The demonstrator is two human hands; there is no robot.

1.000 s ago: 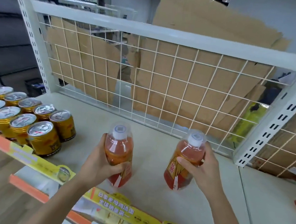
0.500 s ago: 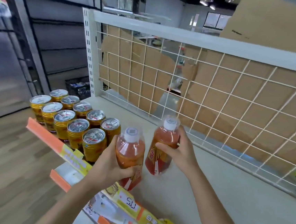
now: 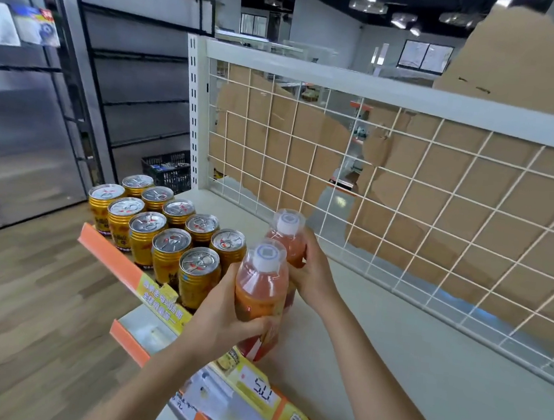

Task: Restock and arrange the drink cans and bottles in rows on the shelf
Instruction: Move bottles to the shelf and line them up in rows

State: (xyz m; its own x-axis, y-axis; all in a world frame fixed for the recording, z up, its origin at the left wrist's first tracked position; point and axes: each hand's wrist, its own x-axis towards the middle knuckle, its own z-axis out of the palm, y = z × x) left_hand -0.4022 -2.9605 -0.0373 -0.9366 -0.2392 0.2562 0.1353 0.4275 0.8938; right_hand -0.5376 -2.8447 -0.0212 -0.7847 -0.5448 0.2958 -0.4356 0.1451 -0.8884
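Observation:
Two orange drink bottles with white caps stand close together on the pale shelf [image 3: 407, 351]. My left hand [image 3: 221, 319] grips the near bottle [image 3: 261, 286] round its lower body, right beside the cans. My right hand [image 3: 313, 274] grips the far bottle [image 3: 288, 241], which sits just behind the near one. Several gold cans [image 3: 168, 233] with silver lids stand in rows at the shelf's left end, next to the near bottle.
A white wire grid [image 3: 405, 195] backed with cardboard closes the rear of the shelf. An orange and yellow price strip [image 3: 159, 296] runs along the front edge. A black crate [image 3: 168, 169] sits on the wooden floor behind the left upright.
Both bottles have moved left toward the cans and drawn together, the far one now lined up behind the near one. My view has swung left too.

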